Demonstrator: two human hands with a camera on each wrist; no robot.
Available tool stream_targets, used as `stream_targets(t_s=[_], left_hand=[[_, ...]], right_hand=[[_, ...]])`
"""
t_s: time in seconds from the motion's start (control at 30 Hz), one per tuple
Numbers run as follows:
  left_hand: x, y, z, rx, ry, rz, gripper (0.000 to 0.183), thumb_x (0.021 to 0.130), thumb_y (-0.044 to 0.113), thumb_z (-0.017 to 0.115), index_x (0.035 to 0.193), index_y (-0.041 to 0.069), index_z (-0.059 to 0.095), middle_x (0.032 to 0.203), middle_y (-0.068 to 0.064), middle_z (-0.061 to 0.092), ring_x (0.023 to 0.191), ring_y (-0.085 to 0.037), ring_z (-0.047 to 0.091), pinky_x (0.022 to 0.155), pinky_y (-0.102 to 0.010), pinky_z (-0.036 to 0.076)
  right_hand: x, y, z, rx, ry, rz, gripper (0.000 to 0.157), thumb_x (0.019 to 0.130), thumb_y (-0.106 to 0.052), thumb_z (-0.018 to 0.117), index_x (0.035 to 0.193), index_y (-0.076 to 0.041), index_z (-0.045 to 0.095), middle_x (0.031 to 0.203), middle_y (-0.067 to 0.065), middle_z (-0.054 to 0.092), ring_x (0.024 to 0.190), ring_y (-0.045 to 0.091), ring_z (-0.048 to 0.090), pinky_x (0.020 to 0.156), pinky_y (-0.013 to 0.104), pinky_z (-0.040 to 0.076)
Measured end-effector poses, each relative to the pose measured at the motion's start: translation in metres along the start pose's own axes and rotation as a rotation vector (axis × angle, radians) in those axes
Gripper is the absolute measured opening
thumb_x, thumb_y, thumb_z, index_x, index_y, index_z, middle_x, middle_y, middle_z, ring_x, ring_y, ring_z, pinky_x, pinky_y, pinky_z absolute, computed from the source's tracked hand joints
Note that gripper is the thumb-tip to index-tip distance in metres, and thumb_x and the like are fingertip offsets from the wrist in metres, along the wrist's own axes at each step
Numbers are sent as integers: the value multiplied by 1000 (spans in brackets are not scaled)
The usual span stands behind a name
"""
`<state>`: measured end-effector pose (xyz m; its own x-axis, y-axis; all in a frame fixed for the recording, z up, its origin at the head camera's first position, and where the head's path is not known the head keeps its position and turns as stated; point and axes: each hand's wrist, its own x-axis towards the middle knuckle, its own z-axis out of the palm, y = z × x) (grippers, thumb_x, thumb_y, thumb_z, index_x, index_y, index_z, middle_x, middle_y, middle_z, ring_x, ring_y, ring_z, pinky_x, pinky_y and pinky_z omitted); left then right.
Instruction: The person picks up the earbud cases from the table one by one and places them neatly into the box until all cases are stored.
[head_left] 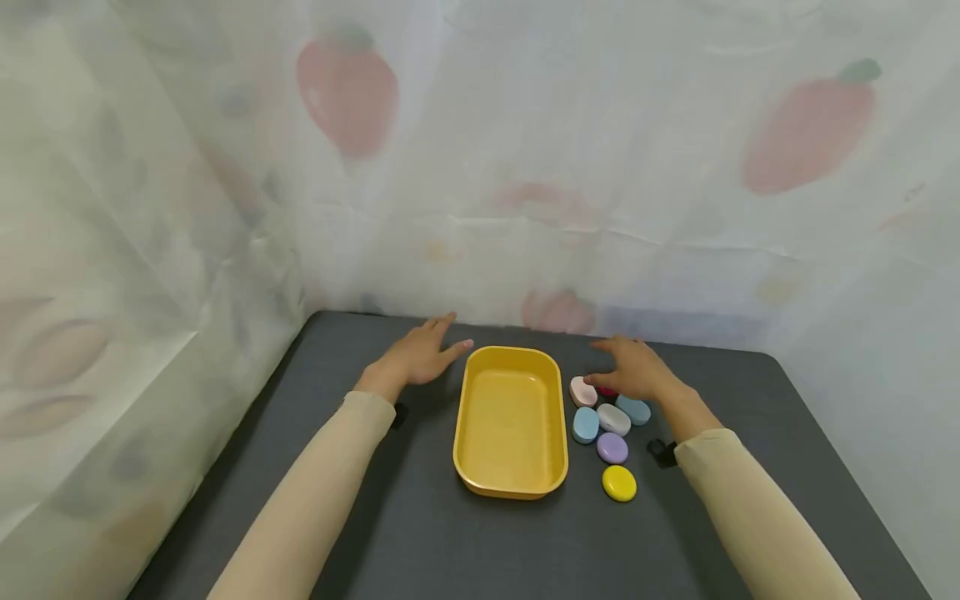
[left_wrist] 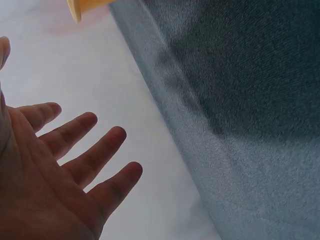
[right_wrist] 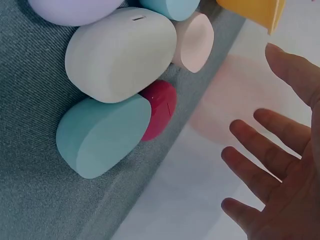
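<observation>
Over the table, left of a yellow rectangular tub, my left hand hovers with spread fingers and holds nothing. My right hand hangs above a cluster of small rounded cases, its fingers apart and nothing in its grasp. The cluster has a pale pink case, a white case, a light blue case and a teal-blue case. A dark red case is partly covered by its neighbours. Nearer the front lie a purple case and a yellow round case.
The dark grey table has rounded far corners. Behind it hangs a whitish curtain with faded fruit prints, and more of it runs along the left side. Black wrist devices show under both sleeves.
</observation>
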<state>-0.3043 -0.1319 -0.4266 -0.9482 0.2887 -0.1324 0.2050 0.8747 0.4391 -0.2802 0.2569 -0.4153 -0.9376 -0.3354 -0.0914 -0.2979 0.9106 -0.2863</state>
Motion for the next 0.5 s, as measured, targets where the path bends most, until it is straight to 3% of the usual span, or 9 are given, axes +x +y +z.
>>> stream_targets(t_s=[0.13,0.5], left_hand=[[-4,0,5,-10,-13,7,87,101,75,39,169,29,10,174,-12,18,157,-44,22,119,-71,26],[-15,0,18,-107,-31,-3,84,100,75,40,168,29,20,172,-12,24,159,-38,21,124,-65,22]], right_hand=[[-2,1,4,-1,-36,-7,71,94,-41,76,151,-6,54,152,22,53,143,48,44,120,70,22],[-1,-4,17,35,-69,-45,69,92,-39,79,147,-5,57,150,22,53,131,43,55,108,63,46]])
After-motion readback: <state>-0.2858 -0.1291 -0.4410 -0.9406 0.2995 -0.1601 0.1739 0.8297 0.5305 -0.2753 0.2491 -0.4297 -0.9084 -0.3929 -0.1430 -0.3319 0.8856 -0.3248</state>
